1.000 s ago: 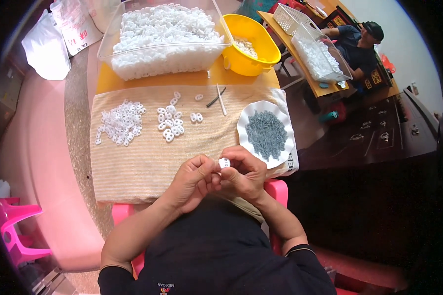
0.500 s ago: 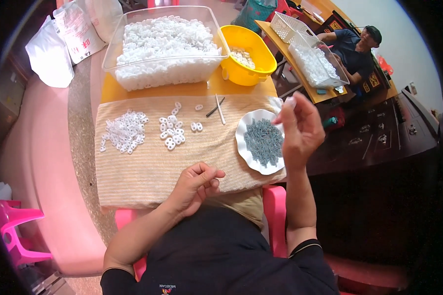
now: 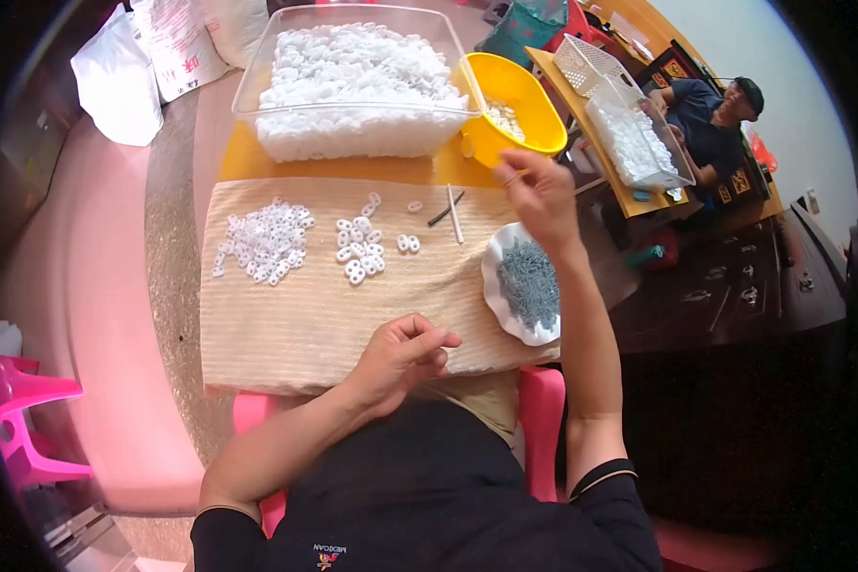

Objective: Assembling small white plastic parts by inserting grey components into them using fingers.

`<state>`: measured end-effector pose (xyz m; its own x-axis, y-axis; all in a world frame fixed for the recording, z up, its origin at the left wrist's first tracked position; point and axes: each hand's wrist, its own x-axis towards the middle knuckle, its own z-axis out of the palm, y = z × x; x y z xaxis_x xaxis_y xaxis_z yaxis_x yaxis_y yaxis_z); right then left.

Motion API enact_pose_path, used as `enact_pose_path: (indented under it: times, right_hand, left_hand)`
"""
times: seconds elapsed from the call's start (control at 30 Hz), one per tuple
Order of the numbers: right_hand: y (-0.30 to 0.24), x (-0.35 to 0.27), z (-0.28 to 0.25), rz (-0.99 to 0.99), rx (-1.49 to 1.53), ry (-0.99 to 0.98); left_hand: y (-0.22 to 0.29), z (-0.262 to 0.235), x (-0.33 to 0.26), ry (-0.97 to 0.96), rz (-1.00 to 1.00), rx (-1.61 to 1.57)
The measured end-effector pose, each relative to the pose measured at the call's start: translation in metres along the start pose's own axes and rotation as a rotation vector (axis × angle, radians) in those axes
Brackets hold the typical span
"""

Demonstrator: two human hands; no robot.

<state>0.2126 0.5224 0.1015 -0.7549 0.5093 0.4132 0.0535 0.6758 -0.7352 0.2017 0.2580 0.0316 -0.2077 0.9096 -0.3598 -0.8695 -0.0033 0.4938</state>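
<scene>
My left hand hovers by the near table edge, thumb and fingers pressed together in a pinch; anything between them is hidden. Slightly blurred, my right hand is raised in front of the yellow tub, its fingers bent together around something I cannot make out. Below its wrist is a white scalloped dish filled with small grey-blue rod-like pieces, partly covered by my forearm. Small white plastic pieces with holes form a pile at left. Larger white two-hole oval pieces lie mid-table.
A white stick and a black stick cross on the striped cloth. Behind stands a clear bin heaped with white pieces. At far right a person sits by another clear bin. White sacks stand at far left.
My right hand has moved left and away from me, from above the dish toward the yellow tub. My left hand keeps its pinch near the table edge. The whole view has shifted slightly.
</scene>
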Motion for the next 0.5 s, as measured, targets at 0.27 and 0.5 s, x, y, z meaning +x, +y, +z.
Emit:
enact_pose_path:
  times: [0.27,0.5]
  right_hand:
    - [0.013,-0.023,0.061,-0.185,-0.1,-0.309]
    - [0.003,-0.02,0.078,-0.229,-0.438,-0.37]
  left_hand:
    - [0.0,0.003,0.001,-0.018,0.006,0.003]
    - [0.0,0.002,-0.002,-0.013,0.002,0.036]
